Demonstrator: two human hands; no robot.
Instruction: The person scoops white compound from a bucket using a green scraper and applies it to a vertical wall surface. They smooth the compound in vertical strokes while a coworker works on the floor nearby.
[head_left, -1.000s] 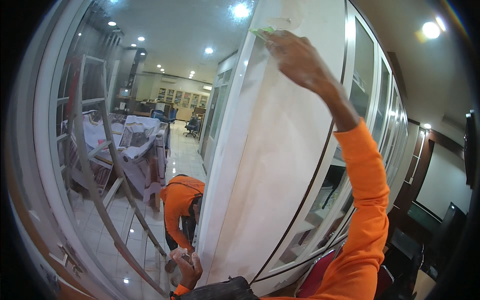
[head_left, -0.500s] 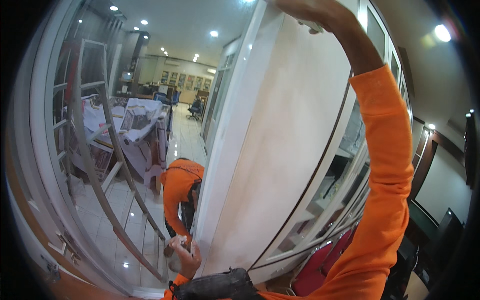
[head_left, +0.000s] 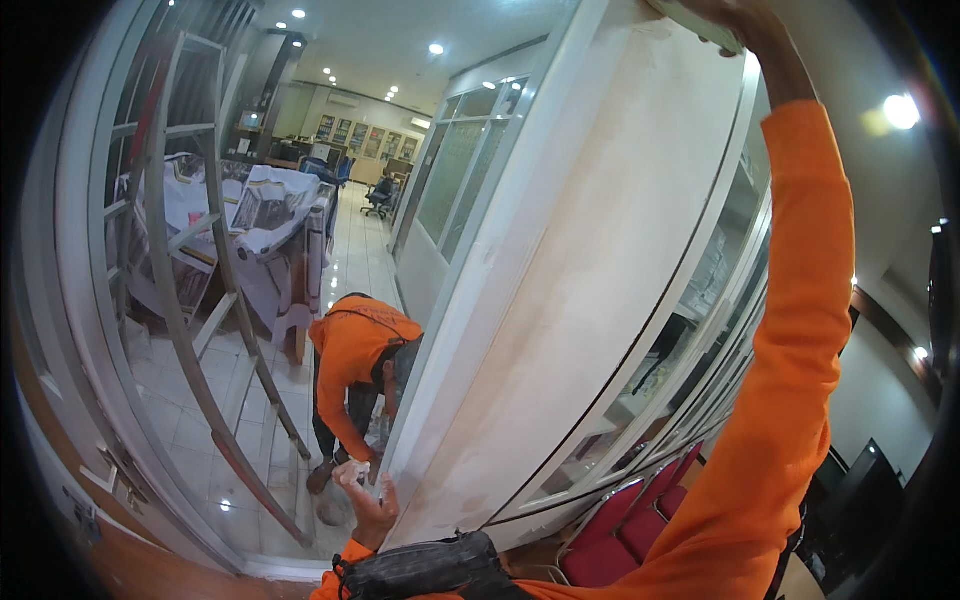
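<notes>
Raised to the top edge, my right hand (head_left: 715, 14) is closed around a pale, flat-edged block (head_left: 722, 36) pressed against the upper part of a white wall panel (head_left: 560, 290). Most of the block is cut off by the frame, so its exact kind cannot be told. The panel carries brownish smears and whitish patches. Low down, beside the panel's left edge, my left hand (head_left: 370, 510) has its fingers curled and its thumb apart from them. White matter shows on its fingertips, and no held thing can be made out.
A co-worker in orange (head_left: 362, 345) bends low just beyond the panel edge. An aluminium stepladder (head_left: 225, 300) stands at left by glass. Covered furniture (head_left: 260, 220) lies behind it. Red chairs (head_left: 605, 530) stand at lower right. A black bag (head_left: 425, 565) hangs at my front.
The view has shifted, and more of the panel and of the glazed partition beyond shows. My right hand and the block now appear farther right along the panel's top. My left hand stays low, similarly curled.
</notes>
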